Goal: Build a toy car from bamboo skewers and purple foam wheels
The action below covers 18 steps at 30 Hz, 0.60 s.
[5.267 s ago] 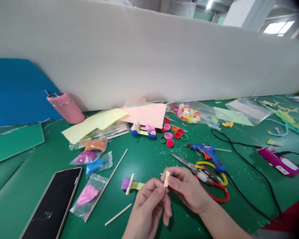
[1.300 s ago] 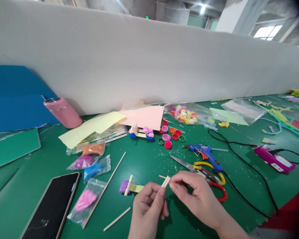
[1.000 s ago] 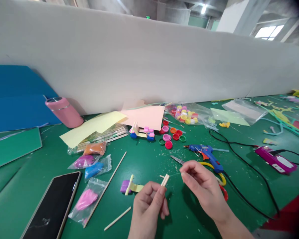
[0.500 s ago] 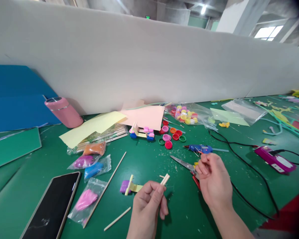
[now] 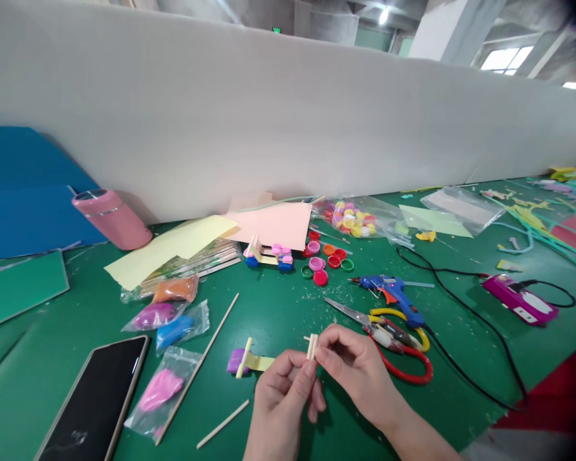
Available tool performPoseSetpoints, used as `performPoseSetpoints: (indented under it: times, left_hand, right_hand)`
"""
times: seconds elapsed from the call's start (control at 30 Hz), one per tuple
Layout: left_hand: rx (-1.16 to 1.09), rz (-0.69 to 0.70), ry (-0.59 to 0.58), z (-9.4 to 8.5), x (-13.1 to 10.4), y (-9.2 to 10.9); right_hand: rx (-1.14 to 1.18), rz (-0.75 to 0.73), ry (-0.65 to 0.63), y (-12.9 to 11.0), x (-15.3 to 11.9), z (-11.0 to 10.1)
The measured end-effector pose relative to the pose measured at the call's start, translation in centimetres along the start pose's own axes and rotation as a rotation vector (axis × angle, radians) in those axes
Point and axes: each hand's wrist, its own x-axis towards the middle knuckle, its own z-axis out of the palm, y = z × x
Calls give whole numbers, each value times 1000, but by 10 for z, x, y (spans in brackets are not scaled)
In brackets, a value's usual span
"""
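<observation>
A small bundle of short, pale wooden sticks [image 5: 312,346] stands nearly upright between the fingertips of my left hand [image 5: 284,400], which pinches its lower part. From the right, thumb and forefinger of my right hand [image 5: 358,374] close on the same sticks near their upper end. Just left of my left hand lies a purple clay block [image 5: 236,361] with a pale yellow strip [image 5: 262,363] and a short crosswise stick; my hand partly hides the strip. A loose short stick [image 5: 223,424] and a longer stick [image 5: 198,369] rest on the green table further left.
Scissors [image 5: 350,312] and a blue glue gun [image 5: 403,299] lie beyond my right hand, with a black cable running right. Bottle caps [image 5: 320,277] and a blue-and-pink clay model [image 5: 269,256] sit further back. Clay bags [image 5: 160,389] and a phone [image 5: 96,397] lie left.
My right hand has come down and left from above the scissors to the sticks, uncovering the scissors' handles and the glue gun's grip. My left hand keeps hold, its sticks now more upright.
</observation>
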Motion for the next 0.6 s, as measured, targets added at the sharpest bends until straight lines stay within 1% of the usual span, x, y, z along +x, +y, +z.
performPoseSetpoints:
  times: [0.07, 0.13, 0.23, 0.3, 0.37, 0.43, 0.6]
  left_hand:
    - [-10, 0, -4, 0, 0, -1]
    - [-10, -5, 0, 0, 0, -1]
    - [-3, -19, 18, 1, 0, -1]
    - [-11, -20, 30, 2, 0, 0]
    - [-27, -14, 31, 2, 0, 0]
    - [-41, -9, 23, 1, 1, -1]
    - [-87, -20, -13, -3, 4, -4]
  right_hand:
    - [6, 19, -24, 0, 0, 0]
    - [26, 33, -20, 1, 1, 0]
    - [64, 14, 72, 2, 3, -4]
    - [44, -14, 148, 4, 5, -10]
    - [-18, -29, 195, 5, 6, -18]
    - [-90, -31, 210, 4, 5, -26]
    - [-349, -61, 166, 2, -3, -39]
